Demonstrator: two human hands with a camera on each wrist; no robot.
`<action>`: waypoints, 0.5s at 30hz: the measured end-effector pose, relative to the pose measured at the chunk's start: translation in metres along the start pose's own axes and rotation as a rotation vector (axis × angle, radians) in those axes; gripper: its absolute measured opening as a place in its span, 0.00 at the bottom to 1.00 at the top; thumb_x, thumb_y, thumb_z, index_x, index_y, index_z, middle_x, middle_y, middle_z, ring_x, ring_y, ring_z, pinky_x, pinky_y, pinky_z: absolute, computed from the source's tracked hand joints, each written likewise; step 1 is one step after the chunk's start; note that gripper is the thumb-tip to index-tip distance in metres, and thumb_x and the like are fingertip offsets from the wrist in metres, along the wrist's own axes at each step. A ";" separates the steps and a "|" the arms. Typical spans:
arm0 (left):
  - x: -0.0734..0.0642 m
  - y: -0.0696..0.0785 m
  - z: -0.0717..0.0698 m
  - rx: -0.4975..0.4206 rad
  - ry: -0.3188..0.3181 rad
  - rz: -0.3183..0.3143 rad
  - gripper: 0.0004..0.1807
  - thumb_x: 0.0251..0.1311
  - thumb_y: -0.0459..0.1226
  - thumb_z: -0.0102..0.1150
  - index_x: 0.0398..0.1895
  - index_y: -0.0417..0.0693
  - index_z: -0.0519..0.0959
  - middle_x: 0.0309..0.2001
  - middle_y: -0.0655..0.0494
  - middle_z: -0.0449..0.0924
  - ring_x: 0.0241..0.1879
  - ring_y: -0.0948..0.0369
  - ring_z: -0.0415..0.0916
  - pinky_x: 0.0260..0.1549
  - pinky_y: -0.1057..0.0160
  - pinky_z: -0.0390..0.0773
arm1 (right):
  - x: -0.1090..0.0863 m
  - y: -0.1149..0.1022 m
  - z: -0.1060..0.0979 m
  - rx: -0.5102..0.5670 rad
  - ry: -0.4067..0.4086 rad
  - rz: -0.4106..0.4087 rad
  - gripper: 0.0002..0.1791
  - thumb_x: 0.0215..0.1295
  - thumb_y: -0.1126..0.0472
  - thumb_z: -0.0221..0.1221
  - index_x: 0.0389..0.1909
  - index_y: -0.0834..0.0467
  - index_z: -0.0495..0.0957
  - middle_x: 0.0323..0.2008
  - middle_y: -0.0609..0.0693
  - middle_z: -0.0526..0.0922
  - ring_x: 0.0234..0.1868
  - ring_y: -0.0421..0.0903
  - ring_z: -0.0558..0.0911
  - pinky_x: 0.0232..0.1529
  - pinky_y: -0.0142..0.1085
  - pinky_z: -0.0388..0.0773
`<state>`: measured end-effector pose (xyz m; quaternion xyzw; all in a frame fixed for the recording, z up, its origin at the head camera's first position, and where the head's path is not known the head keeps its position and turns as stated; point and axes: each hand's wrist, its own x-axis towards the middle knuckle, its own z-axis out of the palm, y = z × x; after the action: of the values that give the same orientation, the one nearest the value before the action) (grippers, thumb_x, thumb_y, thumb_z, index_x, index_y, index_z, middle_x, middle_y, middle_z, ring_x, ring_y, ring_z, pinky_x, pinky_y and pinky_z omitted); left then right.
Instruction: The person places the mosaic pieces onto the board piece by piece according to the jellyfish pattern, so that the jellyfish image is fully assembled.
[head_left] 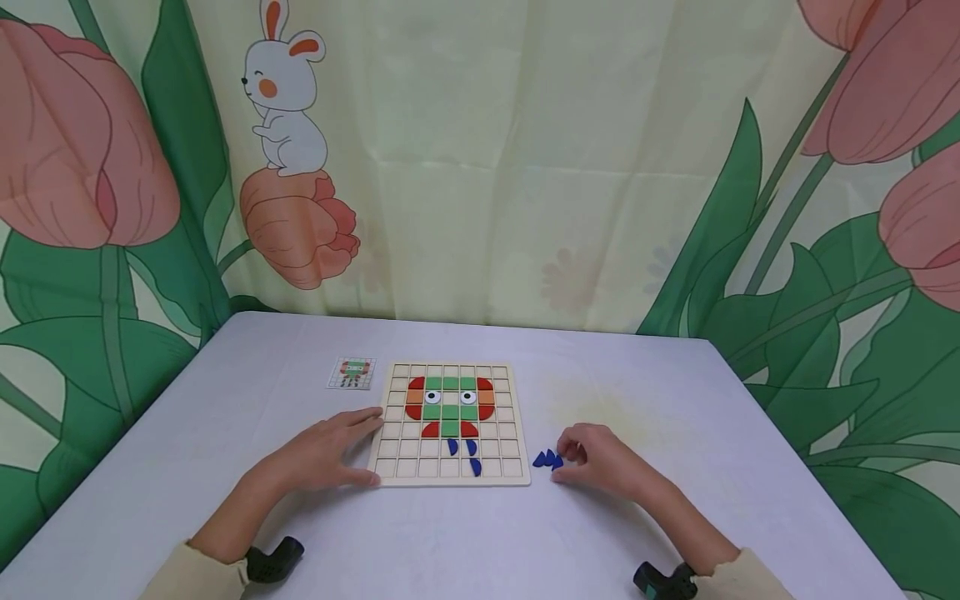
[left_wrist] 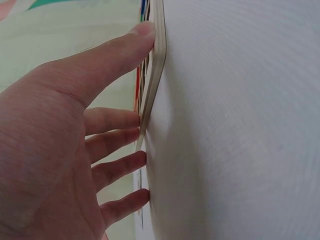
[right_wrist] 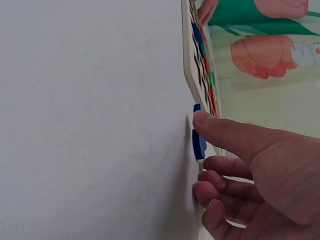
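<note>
A pale wooden grid board (head_left: 397,458) lies on the table, bearing a figure of red, green, orange and eye-marked tiles. Three blue pieces (head_left: 471,448) sit in its lower cells. My left hand (head_left: 326,450) rests at the board's left edge, thumb at the near corner and fingers spread along the side; the left wrist view shows the thumb (left_wrist: 145,30) on the rim. Right of the board lies a small group of blue pieces (head_left: 540,459). Over them is my right hand (head_left: 600,458), its thumb (right_wrist: 205,122) against a blue piece (right_wrist: 198,145) and its fingers loosely bent, apart from the thumb.
A small picture card (head_left: 352,373) with a similar figure lies beyond the board's left side. White cloth covers the table (head_left: 450,542). Behind its far edge hangs a curtain (head_left: 487,208) printed with tulips and a rabbit.
</note>
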<state>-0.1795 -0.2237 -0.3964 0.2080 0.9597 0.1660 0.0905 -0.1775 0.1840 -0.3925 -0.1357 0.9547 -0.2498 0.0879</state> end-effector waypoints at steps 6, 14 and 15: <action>0.000 0.000 0.000 0.002 0.004 0.003 0.49 0.44 0.61 0.70 0.68 0.48 0.68 0.73 0.52 0.61 0.71 0.46 0.60 0.62 0.38 0.66 | 0.002 -0.004 0.005 0.007 0.037 0.029 0.13 0.48 0.59 0.74 0.29 0.54 0.79 0.25 0.44 0.76 0.30 0.41 0.72 0.30 0.27 0.72; 0.000 0.000 0.000 0.000 0.003 0.005 0.49 0.44 0.60 0.71 0.68 0.47 0.68 0.73 0.52 0.61 0.71 0.46 0.60 0.63 0.39 0.66 | 0.004 -0.005 0.003 0.031 0.061 -0.010 0.10 0.51 0.62 0.71 0.32 0.55 0.80 0.25 0.43 0.75 0.30 0.41 0.73 0.28 0.27 0.73; 0.000 0.000 0.000 0.001 0.004 0.005 0.49 0.44 0.60 0.71 0.68 0.47 0.68 0.73 0.52 0.61 0.71 0.46 0.60 0.63 0.39 0.66 | 0.006 -0.005 0.003 0.039 0.065 -0.022 0.10 0.51 0.62 0.71 0.32 0.55 0.80 0.25 0.43 0.76 0.30 0.41 0.73 0.28 0.26 0.73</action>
<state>-0.1794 -0.2238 -0.3964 0.2102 0.9594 0.1660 0.0881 -0.1809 0.1763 -0.3934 -0.1365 0.9505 -0.2735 0.0566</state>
